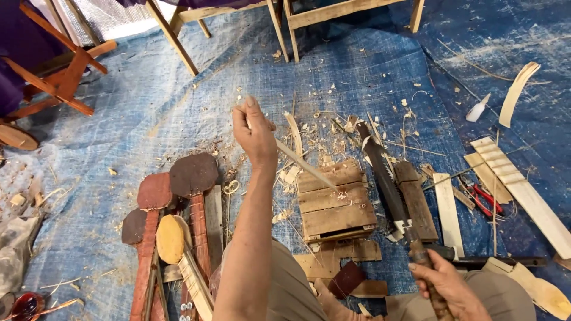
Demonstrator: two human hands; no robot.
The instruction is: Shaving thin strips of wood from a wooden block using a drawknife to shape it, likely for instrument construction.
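Left hand: We see our left hand raised over the middle of the blue tarp, fingers pinched shut on the upper end of a thin wooden strip.
Wooden strip: It slants down and to the right from that grip, its lower tip resting on the small slatted wooden block.
Right hand: Our right hand, near the tarp's bottom right, is closed tight round the handle of a long dark blade.
Blade: It lies flat on the tarp, running up and left from the grip, just beside the block's right side, with a dark wooden board along its other edge.
Slatted block: It sits at the centre of the tarp, ringed by pale shavings, with a flat offcut under its near edge.
Paddle-shaped pieces: At the lower left we find a bundle of round-headed wooden pieces, reddish brown but for one pale yellow head.
Right edge: A pale plank, a ridged strip and red-handled pliers lie near each other; a curved pale sliver lies well apart, higher up.
Far edge: Wooden frame legs stand on the tarp's top edge, and a red-brown wooden frame stands at the top left corner.
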